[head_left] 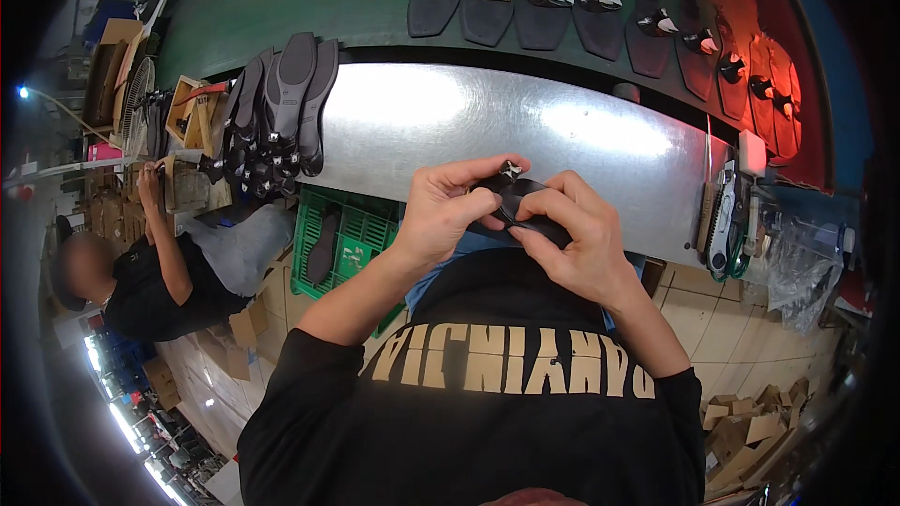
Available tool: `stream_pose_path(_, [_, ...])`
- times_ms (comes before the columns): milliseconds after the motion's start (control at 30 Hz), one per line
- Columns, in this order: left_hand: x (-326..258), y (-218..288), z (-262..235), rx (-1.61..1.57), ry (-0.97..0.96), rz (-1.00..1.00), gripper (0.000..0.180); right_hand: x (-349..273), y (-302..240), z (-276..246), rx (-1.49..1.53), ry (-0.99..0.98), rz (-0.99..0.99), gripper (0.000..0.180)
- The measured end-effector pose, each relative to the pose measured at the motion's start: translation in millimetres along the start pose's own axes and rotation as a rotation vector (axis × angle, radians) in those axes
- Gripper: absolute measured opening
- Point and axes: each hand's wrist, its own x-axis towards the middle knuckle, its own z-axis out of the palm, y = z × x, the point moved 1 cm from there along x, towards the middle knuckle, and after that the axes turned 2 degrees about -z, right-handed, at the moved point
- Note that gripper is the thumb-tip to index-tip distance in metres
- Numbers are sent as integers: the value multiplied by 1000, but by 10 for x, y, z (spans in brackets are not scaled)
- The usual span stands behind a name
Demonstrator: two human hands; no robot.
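Close to my body, at the near edge of the metal bench, both hands are on a black sandal [514, 199]. My left hand [442, 211] is closed on its left side, thumb and fingers pinching the dark strap. From the right, the thumb and bent fingers of my right hand [581, 234] pinch the same sandal. A small black and whitish piece [510, 169] shows at its top, by my left fingertips. Fingers cover much of the sandal, so its full outline is hidden.
Beyond the metal bench [506, 103], a green belt [356, 0] carries a row of black sandals [489, 9], the right ones under red light. Sandals [295, 84] lie piled left, above a green crate [361, 234]. A co-worker [178, 262] sits left; a utility knife [722, 220] hangs right.
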Motion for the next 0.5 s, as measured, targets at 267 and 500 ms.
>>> stream_pose_path(267, [-59,77,23,-185,0,-79,40,20,-43,-45,-117,86,-195,25])
stream_pose_path(500, [-80,175,-73,-87,-116,-311,35,-10,-152,-92,-148,102,-186,33])
